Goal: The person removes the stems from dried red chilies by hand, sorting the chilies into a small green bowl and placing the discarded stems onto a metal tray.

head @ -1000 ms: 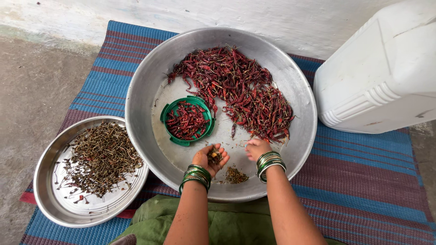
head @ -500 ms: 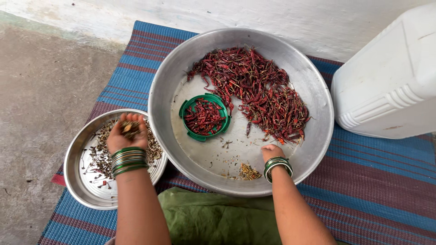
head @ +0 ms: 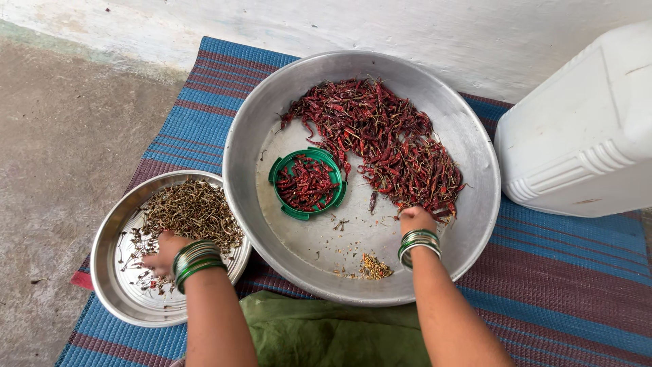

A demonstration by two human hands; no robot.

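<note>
Right hand (head: 415,220) closed among dried red chillies (head: 387,143)

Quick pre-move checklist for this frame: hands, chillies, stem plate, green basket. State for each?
1. Left hand over the small steel plate, down in the pile of stems: ok.
2. Left hand emptied: cannot tell, fingers hidden among the stems.
3. Right hand at the near edge of the red chilli pile in the big steel basin: ok.
4. Right hand gripping a chilli: cannot tell, fingers curl out of sight.
5. Green basket upright in the basin, holding chillies, apart from both hands: ok.
6. Seed heap on the basin floor, apart from the right hand: ok.
</note>
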